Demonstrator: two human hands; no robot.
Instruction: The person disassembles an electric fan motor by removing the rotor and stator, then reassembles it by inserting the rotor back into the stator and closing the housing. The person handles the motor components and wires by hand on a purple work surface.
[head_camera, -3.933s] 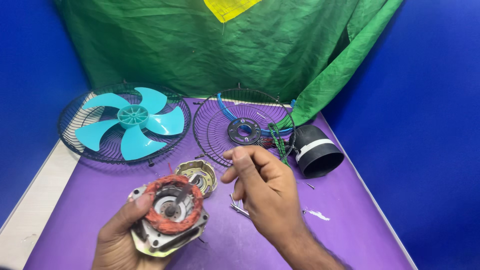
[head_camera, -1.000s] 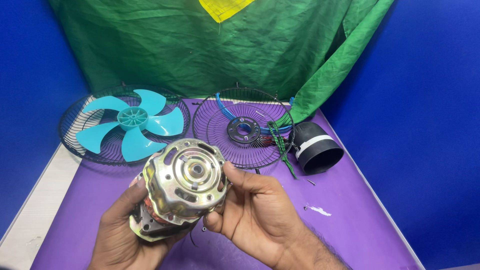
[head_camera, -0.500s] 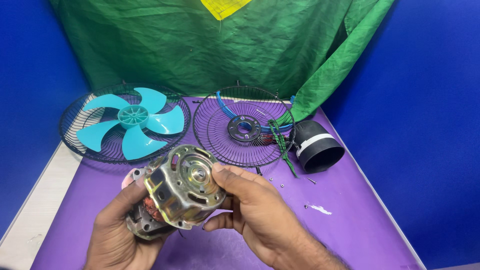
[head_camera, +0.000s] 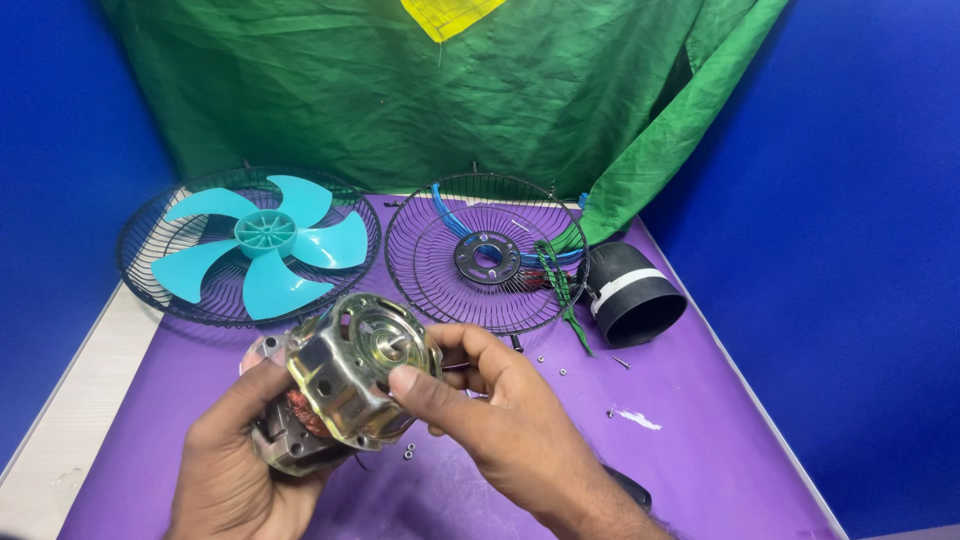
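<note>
Risk sits mostly in the motor (head_camera: 345, 395), which you hold above the purple worktop (head_camera: 700, 440) near its front edge; your left hand (head_camera: 240, 460) cups the body from below, its grip closed round the lower housing, while your right hand (head_camera: 500, 420) pinches the metal end cover (head_camera: 365, 375) with thumb and fingers closed on its rim; that cover looks tilted against the body, so if you press it home askew it may bind on the shaft or nip the copper windings (head_camera: 305, 412) showing at the gap; a slack left grip could let the heavy motor drop onto the loose nuts (head_camera: 408, 453) just beneath it; those, and the small screws (head_camera: 562, 371) scattered near the wire guard (head_camera: 487, 255), could roll off or get swept aside by your wrist; the blade (head_camera: 262, 245) and black cap (head_camera: 632, 295) lie well apart, out of harm.
</note>
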